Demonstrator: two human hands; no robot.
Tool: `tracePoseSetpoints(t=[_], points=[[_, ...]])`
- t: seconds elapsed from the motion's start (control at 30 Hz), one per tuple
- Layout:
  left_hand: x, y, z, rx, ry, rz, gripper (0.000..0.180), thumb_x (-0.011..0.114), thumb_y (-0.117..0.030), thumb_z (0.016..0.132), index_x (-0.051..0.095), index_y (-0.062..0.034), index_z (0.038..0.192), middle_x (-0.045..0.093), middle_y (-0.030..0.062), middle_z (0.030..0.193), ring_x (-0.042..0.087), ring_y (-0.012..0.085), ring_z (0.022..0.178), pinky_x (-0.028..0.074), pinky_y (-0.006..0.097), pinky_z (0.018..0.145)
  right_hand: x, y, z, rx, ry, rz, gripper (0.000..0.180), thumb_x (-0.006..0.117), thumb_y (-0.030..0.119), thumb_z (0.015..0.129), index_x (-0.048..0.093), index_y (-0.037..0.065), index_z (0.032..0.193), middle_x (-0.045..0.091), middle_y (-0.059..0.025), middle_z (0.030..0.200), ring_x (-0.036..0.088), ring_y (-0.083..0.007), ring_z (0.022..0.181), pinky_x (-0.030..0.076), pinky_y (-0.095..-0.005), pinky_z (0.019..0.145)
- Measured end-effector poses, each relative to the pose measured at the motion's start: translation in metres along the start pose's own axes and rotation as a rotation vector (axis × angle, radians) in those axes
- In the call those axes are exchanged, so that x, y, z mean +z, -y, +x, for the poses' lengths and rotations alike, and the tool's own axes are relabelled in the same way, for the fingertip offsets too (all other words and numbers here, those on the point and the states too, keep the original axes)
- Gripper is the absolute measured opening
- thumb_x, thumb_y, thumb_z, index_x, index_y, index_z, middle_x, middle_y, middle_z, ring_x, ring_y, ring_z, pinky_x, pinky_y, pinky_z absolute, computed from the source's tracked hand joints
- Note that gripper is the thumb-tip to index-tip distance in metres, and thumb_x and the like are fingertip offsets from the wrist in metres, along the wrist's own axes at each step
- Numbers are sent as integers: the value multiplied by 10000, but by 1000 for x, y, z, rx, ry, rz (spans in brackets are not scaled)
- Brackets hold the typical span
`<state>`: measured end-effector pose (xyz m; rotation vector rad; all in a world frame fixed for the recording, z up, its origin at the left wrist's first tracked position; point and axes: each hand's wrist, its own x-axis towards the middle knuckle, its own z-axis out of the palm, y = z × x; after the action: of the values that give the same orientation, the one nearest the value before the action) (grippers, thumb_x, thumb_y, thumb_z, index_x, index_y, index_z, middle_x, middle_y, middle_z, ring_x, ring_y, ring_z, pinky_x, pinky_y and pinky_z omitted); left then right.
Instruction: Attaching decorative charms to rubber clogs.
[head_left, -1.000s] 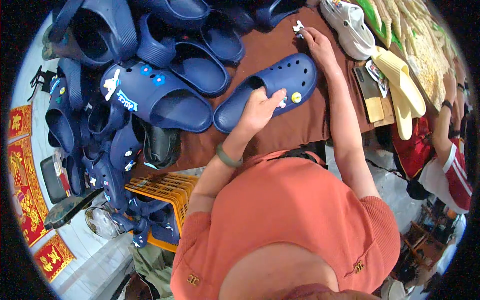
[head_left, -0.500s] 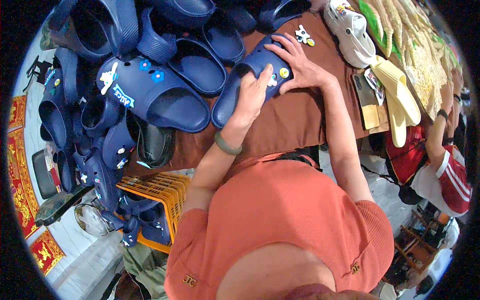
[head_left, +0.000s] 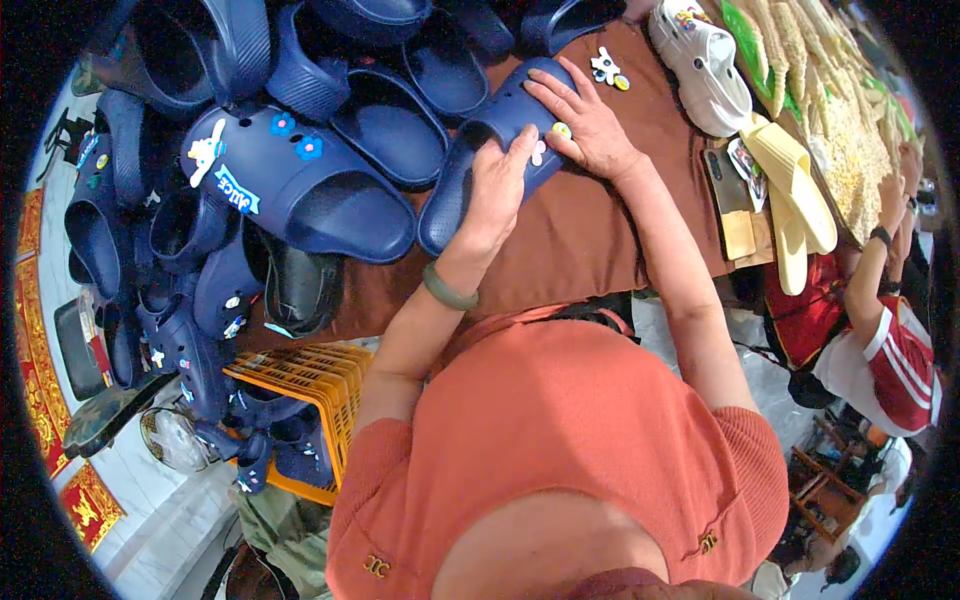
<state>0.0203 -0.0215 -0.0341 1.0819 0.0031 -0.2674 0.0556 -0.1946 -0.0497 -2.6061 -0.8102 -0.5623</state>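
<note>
A navy blue clog point(head_left: 452, 205) lies at a slant on the brown cloth point(head_left: 590, 225), its toe pointing away from me. My left hand point(head_left: 497, 188) grips it at the foot opening, fingers inside and thumb on top. Over the toe lie the fingers of my right hand point(head_left: 592, 128), with the thumb against a round yellow charm point(head_left: 562, 130). Beside that charm sits a pale pink and white one point(head_left: 539, 152), close to my left thumb. A loose white figure charm point(head_left: 604, 67) and another yellow round charm point(head_left: 622, 83) rest on the cloth beyond my right hand.
Left of my hands, a big navy clog point(head_left: 265, 165) bears flower charms; several more navy clogs crowd around it. On the right are a white clog point(head_left: 715, 85), yellow slides point(head_left: 790, 190) and a phone point(head_left: 722, 175). An orange basket point(head_left: 345, 385) stands below. Another person's arm point(head_left: 868, 265) reaches in.
My right thumb has come in from the clog's edge to the yellow charm, and the right fingers are drawn in a little. The pink charm looks tilted. The whole view has shifted slightly.
</note>
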Motion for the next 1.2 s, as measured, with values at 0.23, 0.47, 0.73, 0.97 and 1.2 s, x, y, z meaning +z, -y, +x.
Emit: tracePoseSetpoints(t=[0.23, 0.47, 0.73, 0.97, 1.2], points=[[-1, 5, 2, 31, 21, 16, 282, 568, -173, 919, 563, -10, 1148, 609, 41, 1046, 583, 106, 890, 479, 262, 806, 3, -1, -3, -41, -79, -44, 506, 538, 237, 829, 457, 80, 1303, 441, -92, 1369, 342, -402, 1292, 444, -421, 976], [2, 3, 1, 27, 24, 36, 268, 568, -170, 917, 571, -9, 1131, 613, 44, 1041, 588, 111, 889, 481, 266, 807, 14, -8, -4, 26, -228, -59, 376, 520, 174, 856, 529, 57, 1214, 546, -104, 1256, 467, -317, 1220, 487, -371, 920], [-2, 5, 3, 40, 14, 90, 268, 569, -181, 918, 580, -7, 1122, 619, 51, 1041, 593, 115, 896, 480, 269, 813, 12, -18, 2, 472, -338, -21, 248, 533, 303, 907, 629, 103, 1018, 669, -114, 899, 637, -305, 843, 502, -407, 707], [5, -6, 1, -77, -13, 122, 387, 519, -339, 951, 598, 17, 1080, 634, 55, 995, 601, 114, 862, 485, 267, 795, 10, -59, -9, 476, -444, -331, 309, 639, 353, 832, 626, 78, 973, 573, -106, 935, 531, -306, 890, 418, -435, 734], [6, -6, 0, -43, -22, 29, 418, 488, -346, 965, 578, 41, 1093, 604, 62, 1036, 578, 105, 880, 477, 249, 755, -25, 14, 12, -49, 45, 165, 917, 679, 641, 631, 415, 130, 1345, 384, -143, 1393, 301, -317, 1327, 180, -525, 1079]])
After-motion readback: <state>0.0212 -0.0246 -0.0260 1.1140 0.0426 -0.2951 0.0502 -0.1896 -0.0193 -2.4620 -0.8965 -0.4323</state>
